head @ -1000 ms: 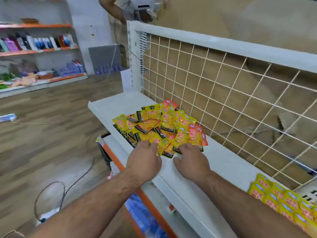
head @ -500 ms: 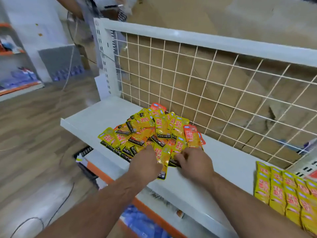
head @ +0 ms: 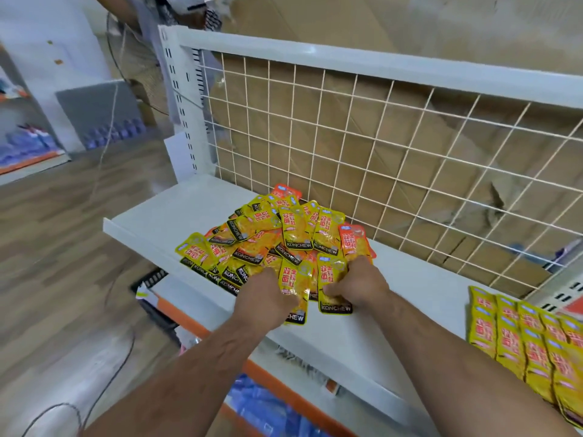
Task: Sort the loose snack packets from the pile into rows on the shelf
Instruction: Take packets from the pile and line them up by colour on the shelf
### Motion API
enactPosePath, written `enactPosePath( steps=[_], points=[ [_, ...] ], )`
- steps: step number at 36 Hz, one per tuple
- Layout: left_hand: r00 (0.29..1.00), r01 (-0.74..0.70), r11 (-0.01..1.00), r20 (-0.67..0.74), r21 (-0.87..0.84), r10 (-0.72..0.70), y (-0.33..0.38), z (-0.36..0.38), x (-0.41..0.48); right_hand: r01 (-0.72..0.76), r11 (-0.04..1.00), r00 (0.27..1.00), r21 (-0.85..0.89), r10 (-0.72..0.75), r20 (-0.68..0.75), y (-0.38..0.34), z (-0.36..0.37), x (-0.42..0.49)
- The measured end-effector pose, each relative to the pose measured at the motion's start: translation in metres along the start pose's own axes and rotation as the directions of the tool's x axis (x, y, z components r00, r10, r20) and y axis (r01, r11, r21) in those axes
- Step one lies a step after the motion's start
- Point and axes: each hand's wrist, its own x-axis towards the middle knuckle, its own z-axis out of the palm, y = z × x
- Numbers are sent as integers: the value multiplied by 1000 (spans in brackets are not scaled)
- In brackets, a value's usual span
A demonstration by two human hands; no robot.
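Observation:
A pile of yellow and orange snack packets (head: 277, 234) lies on the white shelf (head: 164, 216), close to the wire grid back. At the pile's near edge my left hand (head: 262, 298) grips a yellow packet (head: 293, 285) that hangs over the shelf front. My right hand (head: 359, 285) pinches another yellow packet (head: 331, 279) beside it. Sorted yellow packets (head: 530, 339) lie in overlapping rows on the shelf at the far right.
A white wire grid (head: 378, 146) with cardboard behind it backs the shelf. A lower shelf with an orange edge (head: 277, 389) sits below. Another person (head: 151, 14) stands behind the shelf post. Cables run over the wooden floor (head: 63, 247) at left.
Both hands have closed on packets at the pile's near edge and drawn them a little toward me. The camera has swung right, showing more of the sorted rows.

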Motion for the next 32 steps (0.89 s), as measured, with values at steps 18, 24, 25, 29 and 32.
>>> enactPosePath(
  steps=[18, 24, 25, 29, 32],
  points=[
    [986, 168, 978, 10, -122, -168, 13, -3, -4, 140, 969, 982, 201, -163, 100, 26, -13, 5],
    [972, 234, 949, 78, -214, -222, 23, -2, -6, 141, 953, 979, 268, -175, 107, 31, -15, 5],
    [971, 238, 944, 91, -231, -222, 24, -2, -7, 140, 948, 979, 286, -175, 100, 32, -16, 3],
    [969, 244, 922, 115, -302, -219, 26, 3, -10, 112, 931, 989, 348, -140, 55, 34, -19, -8],
    [971, 239, 909, 87, -342, -223, 28, 5, -14, 75, 901, 994, 428, -104, 44, 40, -23, -16]
  ],
)
